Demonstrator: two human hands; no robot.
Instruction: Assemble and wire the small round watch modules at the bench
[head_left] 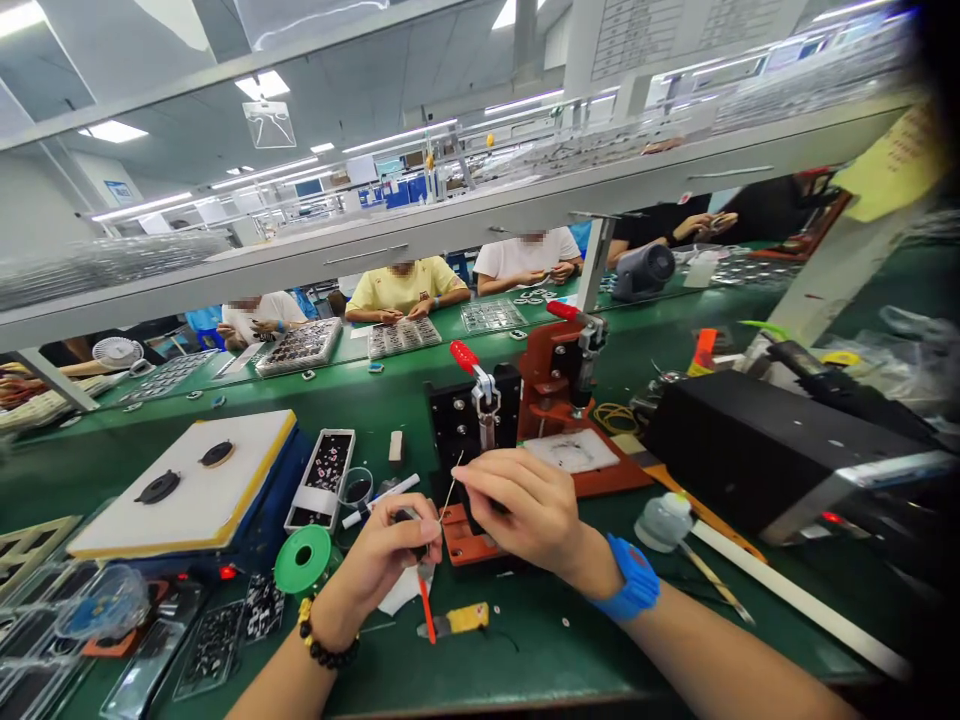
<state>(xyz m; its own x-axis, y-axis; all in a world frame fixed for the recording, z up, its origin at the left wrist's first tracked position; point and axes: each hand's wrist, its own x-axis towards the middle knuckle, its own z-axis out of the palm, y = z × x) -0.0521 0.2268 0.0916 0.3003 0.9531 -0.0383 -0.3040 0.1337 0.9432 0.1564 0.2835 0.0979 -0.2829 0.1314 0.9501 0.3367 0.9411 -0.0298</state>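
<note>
A thin needle (449, 495) is pinched between the thumb and fingertips of the right hand (517, 510), so that hand is the nearer to it. Its long axis tilts, with the upper end leaning away from the person and the lower end slanting toward the left hand (382, 555). That hand is curled closed around a small dark piece (409, 517), which is mostly hidden by the fingers, and the needle's lower end sits just beside it. A red stick (426, 605) runs down below the left hand; I cannot tell whether that hand also grips it.

Both hands hover above an orange plate (455, 535) and a scrap of white paper (401, 592). A yellow-handled tool (465, 618) lies just beyond the paper. Farther out on the green bench (525, 650) sit a green tape spool (304, 560), a small tray of parts (321, 478), a black clamp stand with a red handle (474, 410), and a black box (772, 450).
</note>
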